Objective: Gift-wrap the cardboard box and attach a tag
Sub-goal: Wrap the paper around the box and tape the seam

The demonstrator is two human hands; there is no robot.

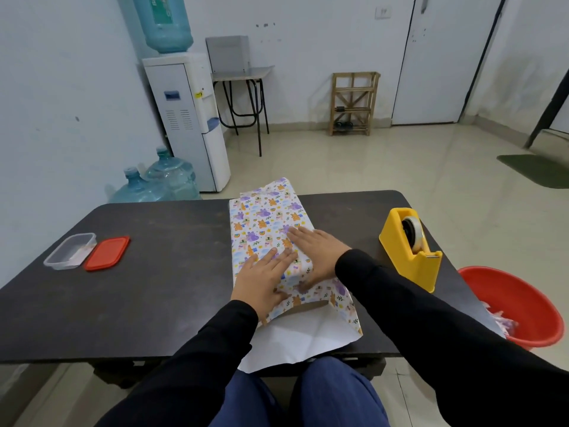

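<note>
The box lies in the middle of the dark table (172, 272), covered in white wrapping paper with cartoon prints (264, 220). At its near end the paper stays unfolded; a strip of brown cardboard (308, 308) shows there, and the paper's white underside (295, 340) spreads to the table's front edge. My left hand (261, 278) lies flat on the near left part of the top, fingers straight. My right hand (317, 251) presses flat on the near right part, its thumb down the box's near end.
A yellow tape dispenser (411, 251) stands right of the box. At the table's left lie a clear plastic container (70, 250) and its red lid (107, 253). A red tub (517, 306) with scraps sits on the floor at the right.
</note>
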